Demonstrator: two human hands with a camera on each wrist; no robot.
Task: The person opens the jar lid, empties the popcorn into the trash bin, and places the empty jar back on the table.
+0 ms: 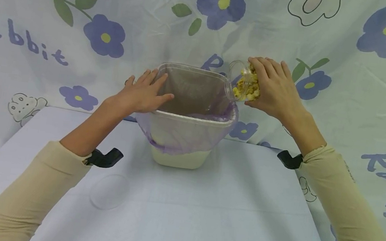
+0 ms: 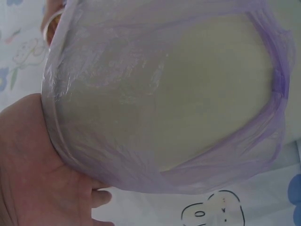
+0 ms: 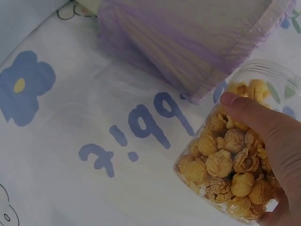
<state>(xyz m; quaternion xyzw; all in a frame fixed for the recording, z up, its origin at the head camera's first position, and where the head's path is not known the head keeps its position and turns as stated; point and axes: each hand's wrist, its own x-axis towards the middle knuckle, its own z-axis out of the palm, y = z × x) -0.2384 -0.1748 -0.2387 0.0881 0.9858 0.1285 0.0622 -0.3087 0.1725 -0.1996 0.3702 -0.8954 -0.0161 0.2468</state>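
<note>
Jar (image 1: 240, 82) of popcorn (image 3: 230, 162) is held at the bin's right rim, gripped between thumb and fingers of the right hand (image 1: 278, 89). Left hand (image 1: 137, 95) is spread, laid against the left rim of the bin (image 1: 179, 159). Spillage outside is judged possible, should the mouth be tipped short of the rim; the liner (image 1: 180, 133) could be dislodged by a knock. Jar mouth is pointed leftward, toward the bin; long axis is roughly level, exact tilt uncertain.
</note>
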